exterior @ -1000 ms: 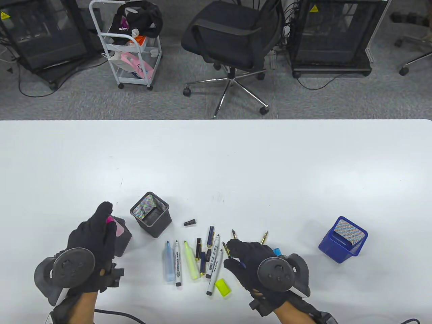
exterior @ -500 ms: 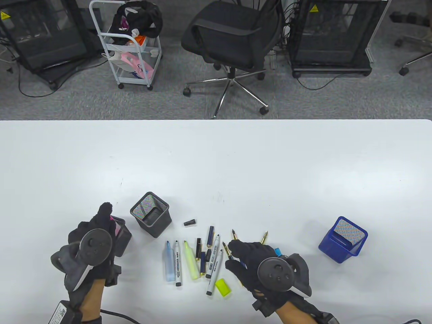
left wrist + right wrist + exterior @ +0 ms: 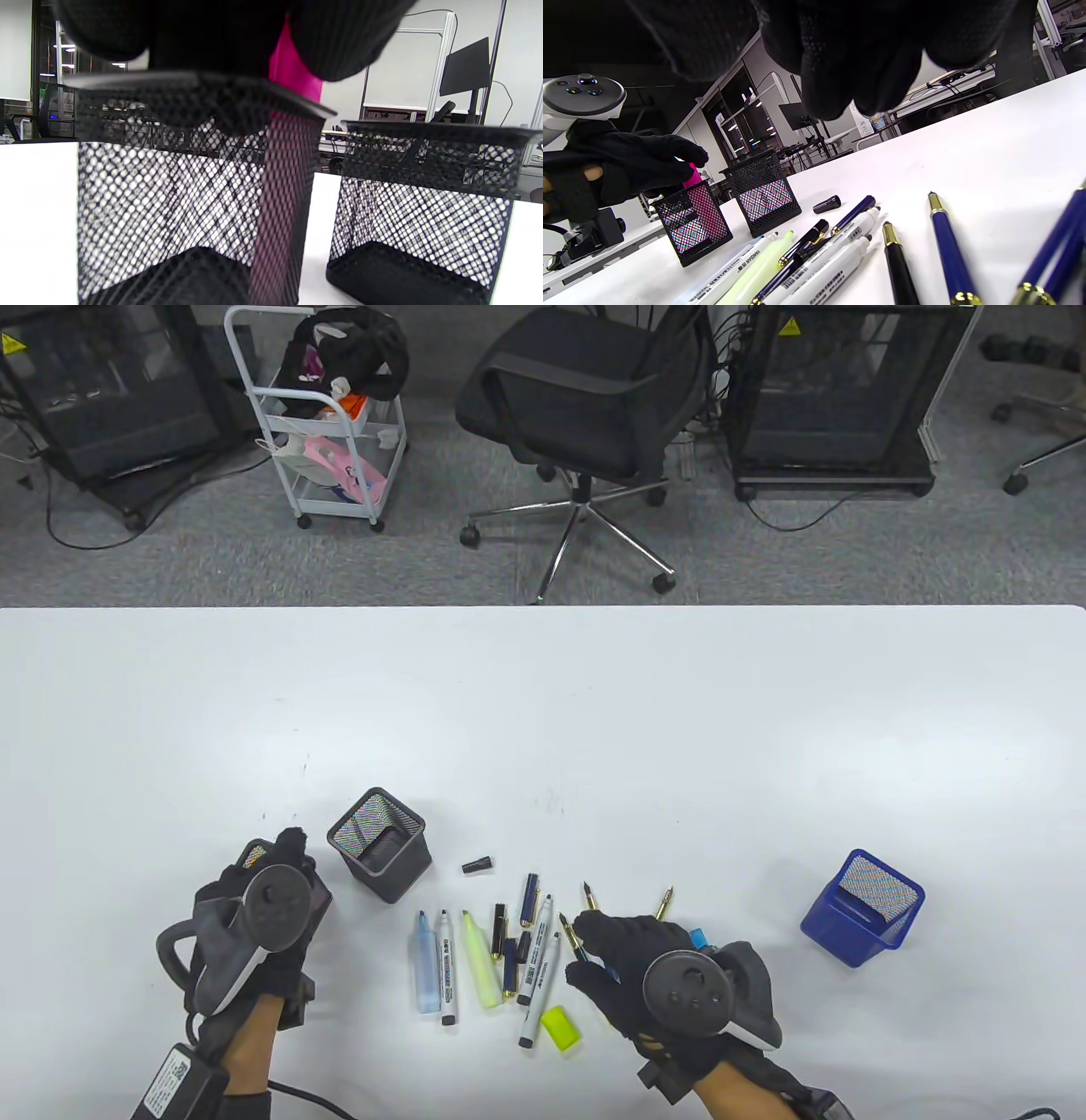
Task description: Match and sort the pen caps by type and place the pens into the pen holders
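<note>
My left hand (image 3: 287, 848) hovers over the left black mesh holder (image 3: 320, 902) and covers most of it. In the left wrist view its fingertips (image 3: 339, 46) pinch a pink highlighter (image 3: 292, 72), whose body stands inside that holder (image 3: 169, 190). From the right wrist view the pink highlighter (image 3: 692, 176) sticks up out of the holder (image 3: 693, 220) under my left hand (image 3: 649, 167). My right hand (image 3: 594, 937) rests loosely curled on the table over some fountain pens (image 3: 585, 895), holding nothing that I can see.
A second black holder (image 3: 379, 844) stands right of the first; a blue holder (image 3: 863, 908) sits far right. Between my hands lie a blue highlighter (image 3: 424, 963), white markers (image 3: 446, 971), a yellow highlighter (image 3: 481, 959), a yellow cap (image 3: 561, 1027) and a black cap (image 3: 478, 865).
My left hand has dropped and shifted right onto the left holder, lowering the pink highlighter into it. The right hand has stayed put.
</note>
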`<state>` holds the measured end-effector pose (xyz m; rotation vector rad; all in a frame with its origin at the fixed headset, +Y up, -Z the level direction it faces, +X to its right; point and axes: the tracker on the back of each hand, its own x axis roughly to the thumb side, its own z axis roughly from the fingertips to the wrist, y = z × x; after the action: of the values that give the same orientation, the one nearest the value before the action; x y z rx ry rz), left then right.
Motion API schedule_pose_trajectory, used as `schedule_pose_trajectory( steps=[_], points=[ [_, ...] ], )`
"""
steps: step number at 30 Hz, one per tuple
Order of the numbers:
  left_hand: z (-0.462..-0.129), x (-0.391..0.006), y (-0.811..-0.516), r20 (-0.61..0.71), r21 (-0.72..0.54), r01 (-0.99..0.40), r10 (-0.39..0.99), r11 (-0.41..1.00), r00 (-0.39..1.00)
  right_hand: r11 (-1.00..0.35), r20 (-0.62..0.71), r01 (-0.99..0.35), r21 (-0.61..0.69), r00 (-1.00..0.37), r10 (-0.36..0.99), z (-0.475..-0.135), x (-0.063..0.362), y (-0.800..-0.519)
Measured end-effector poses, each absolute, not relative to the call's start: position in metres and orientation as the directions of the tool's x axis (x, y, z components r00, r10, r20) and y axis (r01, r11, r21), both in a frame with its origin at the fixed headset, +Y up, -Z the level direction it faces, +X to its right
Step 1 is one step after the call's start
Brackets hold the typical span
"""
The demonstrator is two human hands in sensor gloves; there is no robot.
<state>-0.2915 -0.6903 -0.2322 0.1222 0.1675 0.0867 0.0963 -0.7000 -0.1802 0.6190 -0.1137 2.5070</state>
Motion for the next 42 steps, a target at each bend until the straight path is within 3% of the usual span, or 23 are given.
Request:
schedule_pose_trajectory(
  steps=[9, 14, 21, 23, 29, 35, 42],
  points=[
    [-0.229, -0.290, -0.685, -0.157, 0.147, -0.072, 0.095, 0.987, 0.983, -0.851, 0.450, -0.523, 0.048, -0.749, 0.486, -0.180, 0.096, -0.700],
    [-0.218, -0.288, -0.661, -0.159, 0.238, -0.070, 0.110, 0.969, 0.981, -0.853, 0.447, -0.521, 0.042, -0.753, 0.482, -0.180, 0.098, -0.699],
    [-0.190, -0.247, -0.636, 0.026, 0.335, -0.094, 0.090, 0.938, 0.996, -0.855, 0.447, -0.517, 0.042, -0.756, 0.478, -0.181, 0.098, -0.700],
    [-0.188, -0.231, -0.641, 0.077, 0.278, -0.121, 0.103, 0.953, 0.992, -0.856, 0.447, -0.515, 0.041, -0.757, 0.477, -0.181, 0.098, -0.700],
    [-0.203, -0.199, -0.688, 0.112, -0.135, -0.066, 0.081, 0.989, 0.990, -0.855, 0.443, -0.517, 0.034, -0.759, 0.477, -0.181, 0.101, -0.699],
    [-0.216, -0.186, -0.725, 0.073, -0.258, 0.042, -0.024, 0.965, 0.997, -0.857, 0.438, -0.515, 0.032, -0.763, 0.475, -0.181, 0.103, -0.699],
    [-0.220, -0.179, -0.743, 0.035, -0.318, 0.100, -0.094, 0.943, 0.995, -0.855, 0.435, -0.518, 0.024, -0.765, 0.476, -0.181, 0.106, -0.698]
  ],
)
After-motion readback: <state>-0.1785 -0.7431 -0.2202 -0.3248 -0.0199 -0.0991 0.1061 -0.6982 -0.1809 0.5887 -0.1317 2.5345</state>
